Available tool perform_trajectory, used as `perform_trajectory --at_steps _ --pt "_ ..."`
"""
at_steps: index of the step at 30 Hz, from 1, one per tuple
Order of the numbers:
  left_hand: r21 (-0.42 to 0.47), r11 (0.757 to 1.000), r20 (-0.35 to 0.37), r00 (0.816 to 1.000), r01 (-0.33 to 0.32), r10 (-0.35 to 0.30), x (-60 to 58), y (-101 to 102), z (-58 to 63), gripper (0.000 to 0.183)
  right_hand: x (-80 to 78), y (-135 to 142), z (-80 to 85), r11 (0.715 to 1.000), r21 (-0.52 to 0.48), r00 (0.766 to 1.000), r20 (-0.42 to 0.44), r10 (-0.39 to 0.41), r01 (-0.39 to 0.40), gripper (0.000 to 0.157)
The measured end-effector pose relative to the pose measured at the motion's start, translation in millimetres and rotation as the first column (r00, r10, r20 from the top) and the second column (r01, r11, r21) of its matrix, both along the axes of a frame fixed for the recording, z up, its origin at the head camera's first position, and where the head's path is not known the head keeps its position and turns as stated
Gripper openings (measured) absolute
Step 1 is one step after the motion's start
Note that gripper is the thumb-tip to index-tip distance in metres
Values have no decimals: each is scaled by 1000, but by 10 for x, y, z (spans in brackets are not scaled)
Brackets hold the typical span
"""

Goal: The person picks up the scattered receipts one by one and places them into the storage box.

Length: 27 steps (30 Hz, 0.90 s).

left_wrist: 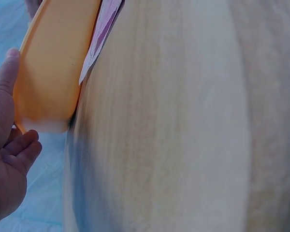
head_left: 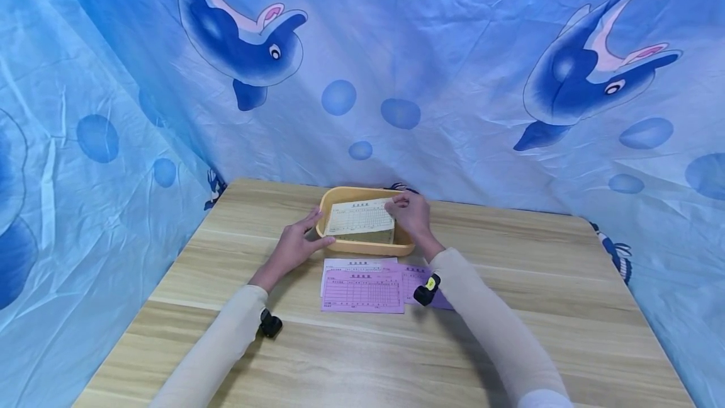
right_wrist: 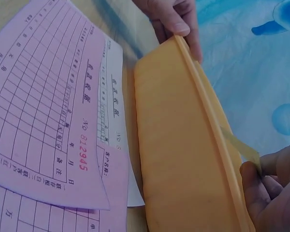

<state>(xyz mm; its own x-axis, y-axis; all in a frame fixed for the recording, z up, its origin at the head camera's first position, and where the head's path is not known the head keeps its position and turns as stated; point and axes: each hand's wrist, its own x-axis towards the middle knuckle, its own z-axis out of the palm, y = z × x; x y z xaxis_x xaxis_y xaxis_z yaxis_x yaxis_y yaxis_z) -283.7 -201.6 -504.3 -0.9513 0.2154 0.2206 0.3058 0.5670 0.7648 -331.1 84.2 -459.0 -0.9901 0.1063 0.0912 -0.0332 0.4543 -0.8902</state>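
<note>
A yellow plastic basket [head_left: 370, 248] stands near the back of the wooden table. My left hand [head_left: 296, 243] grips its left end; in the right wrist view the thumb of that left hand [right_wrist: 171, 21] lies over the rim at the corner. Between thumb and fingers, my right hand [head_left: 412, 214] pinches the right end of a pale yellow receipt slip [head_left: 358, 218], which slants over the inside of the basket. Below that slip another yellowish paper [head_left: 376, 237] shows in the basket. From the right wrist, only a narrow strip of the pinched slip [right_wrist: 241, 145] appears above the rim.
In front of the basket lie a pink-purple receipt slip [head_left: 362, 292], a white one [head_left: 359, 263] partly under it, and another purple one [head_left: 415, 281] partly behind the right forearm. A blue dolphin-print cloth [head_left: 453, 80] hangs behind the table [head_left: 538, 269].
</note>
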Motion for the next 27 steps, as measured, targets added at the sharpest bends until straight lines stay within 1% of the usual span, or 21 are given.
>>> perform_trajectory --at_steps 3,7,11,17,21,23,27 --pt "8 1000 9 1000 3 -3 0 -3 -5 90 -15 -11 -21 999 33 1000 19 2 -3 19" --pt "13 1000 13 1000 1 -2 0 -7 -8 90 -23 -20 -39 997 71 999 23 27 -29 20" --pt "9 1000 14 1000 -1 1 -5 -4 -4 90 -28 -26 -43 993 106 999 2 49 -49 19" --pt "5 1000 16 1000 -2 2 -5 -3 12 89 -46 19 -12 992 116 998 -38 55 -50 16" --pt "12 1000 17 1000 2 -2 -6 -5 13 89 -35 80 67 997 51 996 -49 68 -66 16" --pt "14 1000 19 1000 4 -4 -7 -6 12 89 -8 107 134 997 -14 996 -47 80 -81 18" --pt "14 1000 25 1000 2 -3 -6 -9 12 90 86 160 284 986 -125 993 -41 109 -113 22"
